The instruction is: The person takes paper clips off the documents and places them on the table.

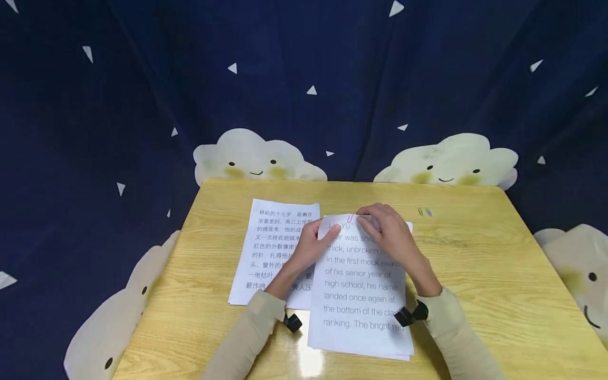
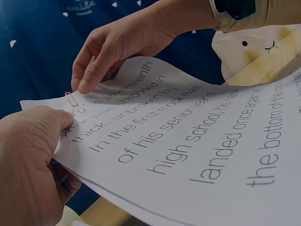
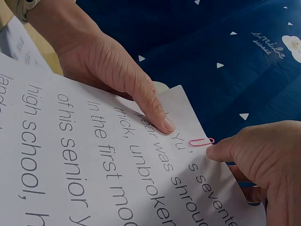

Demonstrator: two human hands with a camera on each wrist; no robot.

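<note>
Both hands hold a small stack of printed English sheets [image 1: 363, 295] by its top end, which is raised off the table. A pink paper clip [image 3: 201, 141] sits on the top edge, partly slid over the paper. My left hand [image 1: 311, 244] grips the left side near the top corner, thumb on the printed face and fingers underneath. My right hand [image 1: 391, 235] pinches the top edge just right of the clip, its thumb [image 3: 221, 149] on the page close to the clip. Part of the right hand's fingers is hidden behind the paper.
A stack of sheets printed in Chinese [image 1: 273, 248] lies on the wooden table [image 1: 484, 295] at the left, partly under the left forearm. Right of the hands lie a green paper clip [image 1: 420, 211], a purple paper clip [image 1: 429, 212] and a yellow clip [image 1: 426, 233]. A dark blue curtain [image 1: 351, 63] hangs behind.
</note>
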